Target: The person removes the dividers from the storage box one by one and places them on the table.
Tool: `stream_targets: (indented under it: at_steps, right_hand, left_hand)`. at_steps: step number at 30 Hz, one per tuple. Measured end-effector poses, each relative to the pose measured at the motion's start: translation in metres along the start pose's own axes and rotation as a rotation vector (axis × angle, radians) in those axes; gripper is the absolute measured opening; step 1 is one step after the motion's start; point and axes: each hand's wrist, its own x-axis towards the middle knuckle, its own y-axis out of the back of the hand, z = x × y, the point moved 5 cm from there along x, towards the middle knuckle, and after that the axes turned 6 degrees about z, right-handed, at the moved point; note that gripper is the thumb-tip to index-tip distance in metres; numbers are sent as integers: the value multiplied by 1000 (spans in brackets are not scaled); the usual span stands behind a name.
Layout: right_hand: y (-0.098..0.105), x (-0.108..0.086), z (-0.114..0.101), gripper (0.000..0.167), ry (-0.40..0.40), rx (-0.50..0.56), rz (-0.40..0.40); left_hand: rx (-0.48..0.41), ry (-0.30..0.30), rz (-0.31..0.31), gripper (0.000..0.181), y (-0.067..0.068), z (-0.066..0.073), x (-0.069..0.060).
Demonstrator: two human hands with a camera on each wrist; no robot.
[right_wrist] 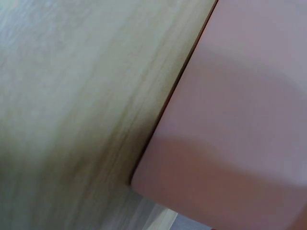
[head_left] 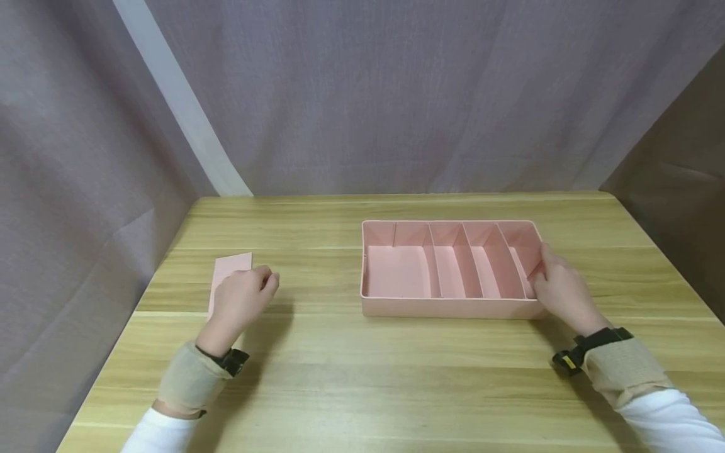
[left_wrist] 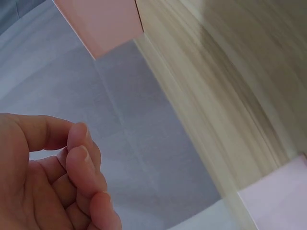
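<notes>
A pink storage box (head_left: 399, 270) with several thin divider walls (head_left: 473, 261) stands on the table, right of the middle. At its right end my right hand (head_left: 563, 292) grips the end wall near the front corner; some fingertips are hidden. The right wrist view shows only the box's smooth outer side (right_wrist: 230, 124) close up. My left hand (head_left: 243, 292) hovers left of the box, its fingers loosely bent and holding nothing (left_wrist: 53, 177). Partly behind that hand in the head view lies a flat pale pink panel (head_left: 233, 263), whose corner (left_wrist: 276, 196) appears in the left wrist view.
A wooden table (head_left: 396, 377) carries everything. Grey-purple curtains (head_left: 368, 100) hang along its back and left edges, with a pale vertical strip (head_left: 187, 107). Darker cloth (head_left: 680, 163) hangs at the right. Each wrist wears a black strap (head_left: 595, 343) over a beige band.
</notes>
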Motion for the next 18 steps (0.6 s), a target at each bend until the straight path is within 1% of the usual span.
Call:
stream_targets:
  at_steps: [2,6,9,13,18]
  right_hand:
    - [0,0,0,59,-4,1,-4]
    - [0,0,0,59,0,-1,-2]
    - [0,0,0,58,7,-5,3]
    - [0,0,0,59,7,-5,0]
    - [0,0,0,58,6,7,-4]
  left_hand:
    - [-4,-2,-2,32,0,3,1]
    - [-8,-12,13,32,-1,11,2]
    - [-17,-30,29,32,-2,17,4]
    - [-26,-48,35,31,-4,23,6]
    - [-33,-57,42,26,-3,31,9]
